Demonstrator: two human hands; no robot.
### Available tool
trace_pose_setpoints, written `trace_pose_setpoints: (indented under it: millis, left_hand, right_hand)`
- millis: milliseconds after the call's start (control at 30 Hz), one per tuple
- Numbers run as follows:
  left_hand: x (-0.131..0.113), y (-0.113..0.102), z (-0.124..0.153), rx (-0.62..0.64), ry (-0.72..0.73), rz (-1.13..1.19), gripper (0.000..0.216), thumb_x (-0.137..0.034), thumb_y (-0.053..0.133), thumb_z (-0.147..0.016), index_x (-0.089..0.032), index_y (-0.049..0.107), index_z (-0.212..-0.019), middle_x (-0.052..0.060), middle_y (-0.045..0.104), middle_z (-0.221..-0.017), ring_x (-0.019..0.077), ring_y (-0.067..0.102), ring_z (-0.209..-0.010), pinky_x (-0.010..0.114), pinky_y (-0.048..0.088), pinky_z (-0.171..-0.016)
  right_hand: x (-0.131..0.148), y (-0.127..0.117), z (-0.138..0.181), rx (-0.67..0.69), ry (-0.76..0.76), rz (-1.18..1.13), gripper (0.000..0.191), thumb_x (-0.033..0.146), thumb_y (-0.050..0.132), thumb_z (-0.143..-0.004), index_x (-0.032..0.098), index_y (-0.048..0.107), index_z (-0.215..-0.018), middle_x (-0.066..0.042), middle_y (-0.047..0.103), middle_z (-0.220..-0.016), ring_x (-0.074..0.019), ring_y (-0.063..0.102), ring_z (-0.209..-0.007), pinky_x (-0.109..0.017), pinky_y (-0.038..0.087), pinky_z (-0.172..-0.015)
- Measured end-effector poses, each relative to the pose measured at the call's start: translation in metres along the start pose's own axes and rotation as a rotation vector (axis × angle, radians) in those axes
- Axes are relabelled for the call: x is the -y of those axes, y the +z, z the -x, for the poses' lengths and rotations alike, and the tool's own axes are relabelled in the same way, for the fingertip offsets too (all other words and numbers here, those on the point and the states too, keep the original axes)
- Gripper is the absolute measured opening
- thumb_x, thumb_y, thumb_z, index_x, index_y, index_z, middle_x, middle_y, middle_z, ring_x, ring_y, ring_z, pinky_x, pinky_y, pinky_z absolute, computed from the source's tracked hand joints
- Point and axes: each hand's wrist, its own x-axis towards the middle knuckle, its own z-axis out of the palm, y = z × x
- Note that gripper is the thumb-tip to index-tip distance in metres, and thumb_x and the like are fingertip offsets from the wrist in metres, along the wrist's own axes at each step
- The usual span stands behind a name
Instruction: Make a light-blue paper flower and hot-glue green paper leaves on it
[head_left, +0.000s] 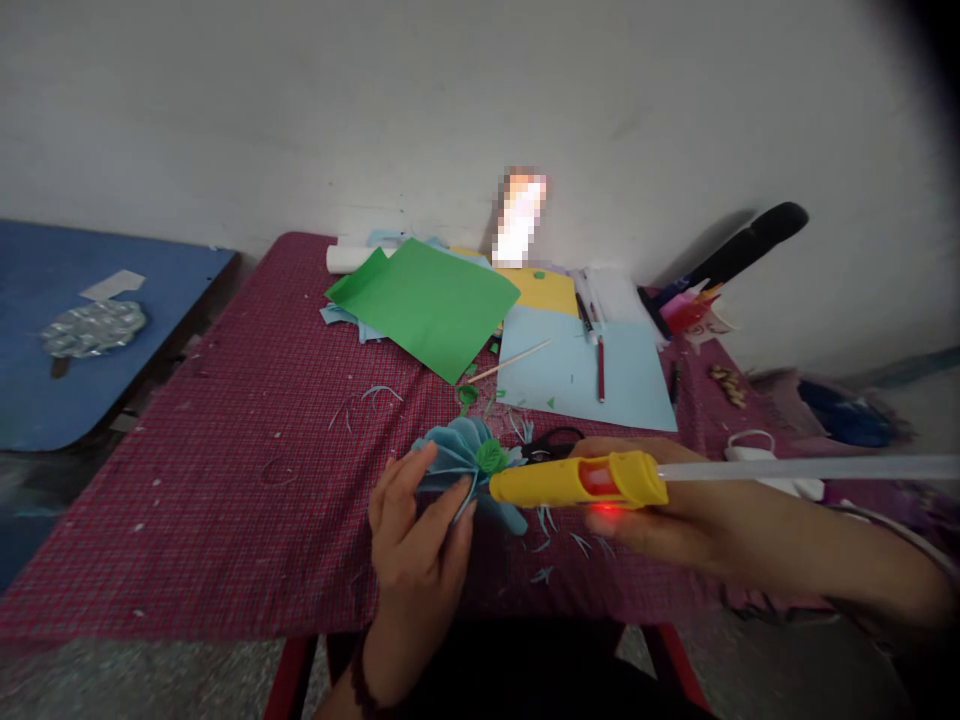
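A blue paper flower (459, 440) with layered petals is held by my left hand (420, 540), thumb and fingers closed on its petals. On the flower's right side sits a green paper leaf (492, 456). My right hand (660, 530) is wrapped round a yellow hot glue gun (570, 482), whose red light glows underneath. The gun's tip points left, at the flower near the leaf; whether it touches cannot be made out. A clear glue stick (795, 468) runs out of its back end. Black scissors (553, 443) lie behind the gun, partly hidden.
Green paper (435, 305), blue paper (592, 375) and a red pen (601, 370) lie on the checked tablecloth (225, 450). A thin wooden stick (510, 362) and several paper scraps lie near the flower. A lit phone (519, 220) leans against the wall.
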Motion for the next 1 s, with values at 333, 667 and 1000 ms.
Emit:
trace_pose_setpoints:
  millis: [333,667,1000]
  left_hand:
    - [0.004,0.001,-0.001,0.002,-0.041,0.015,0.02,-0.009,0.066,-0.082,-0.022,0.07,-0.097,0.009,0.059,-0.127,0.026,0.056,-0.117,0.049,0.046,-0.1]
    - [0.006,0.004,0.0,-0.007,-0.04,0.011,0.019,-0.007,0.068,-0.08,-0.02,0.069,-0.094,0.01,0.059,-0.126,0.0265,0.056,-0.116,0.05,0.046,-0.099]
    - [0.007,0.005,0.0,-0.02,-0.05,-0.013,0.021,-0.006,0.068,-0.078,-0.021,0.067,-0.091,0.009,0.06,-0.124,0.0269,0.057,-0.116,0.051,0.045,-0.101]
  right_hand:
    - [-0.013,0.012,0.0,-0.058,-0.005,-0.005,0.013,0.03,0.052,-0.094,0.025,0.064,-0.094,-0.003,0.068,-0.087,-0.019,0.064,-0.072,-0.03,0.053,-0.063]
    - [-0.01,0.016,0.004,-0.129,-0.006,0.017,0.014,0.033,0.05,-0.096,0.026,0.061,-0.091,-0.001,0.068,-0.084,-0.0171,0.065,-0.067,-0.027,0.053,-0.058]
    - [-0.008,0.012,0.003,0.023,0.121,-0.04,0.011,0.035,0.054,-0.094,0.024,0.057,-0.093,0.002,0.064,-0.079,-0.0131,0.062,-0.06,-0.026,0.047,-0.052]
